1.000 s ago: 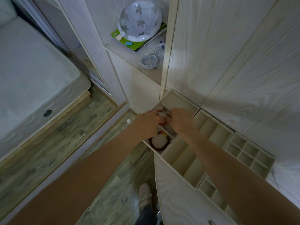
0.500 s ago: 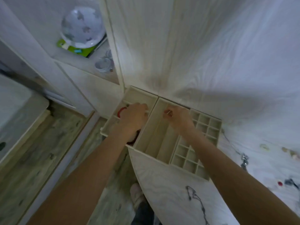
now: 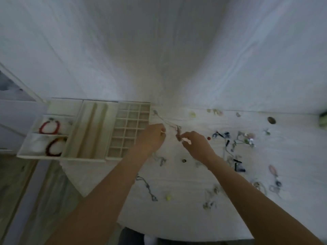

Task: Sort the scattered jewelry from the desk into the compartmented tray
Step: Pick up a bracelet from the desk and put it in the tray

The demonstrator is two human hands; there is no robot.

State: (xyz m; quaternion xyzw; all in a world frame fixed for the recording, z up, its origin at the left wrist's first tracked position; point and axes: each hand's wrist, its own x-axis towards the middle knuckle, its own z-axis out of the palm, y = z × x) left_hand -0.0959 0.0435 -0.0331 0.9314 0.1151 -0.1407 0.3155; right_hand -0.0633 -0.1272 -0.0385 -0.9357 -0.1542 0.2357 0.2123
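A cream compartmented tray (image 3: 99, 157) lies at the desk's left end. Its left section holds two red bead bracelets (image 3: 48, 127), one in each of two compartments. My left hand (image 3: 152, 137) hovers just right of the tray's small-grid section, fingers curled. My right hand (image 3: 196, 145) pinches one end of a thin chain necklace with a brownish pendant (image 3: 177, 134); the chain runs up-left toward the tray's far corner. Whether my left hand also grips the chain is blurred. Scattered jewelry (image 3: 237, 144) covers the desk to the right.
The white wood-grain desk (image 3: 177, 206) has a curved front edge. A black ring (image 3: 184, 160), a red bead (image 3: 209, 138), a yellow bead (image 3: 168, 197) and loose chains (image 3: 148, 188) lie near my arms. A wall rises behind the desk. Wooden floor shows at left.
The view has swung right from the tray to the jewelry on the desk. Both hands left the tray's compartments and moved right; my right hand has taken hold of a chain necklace.
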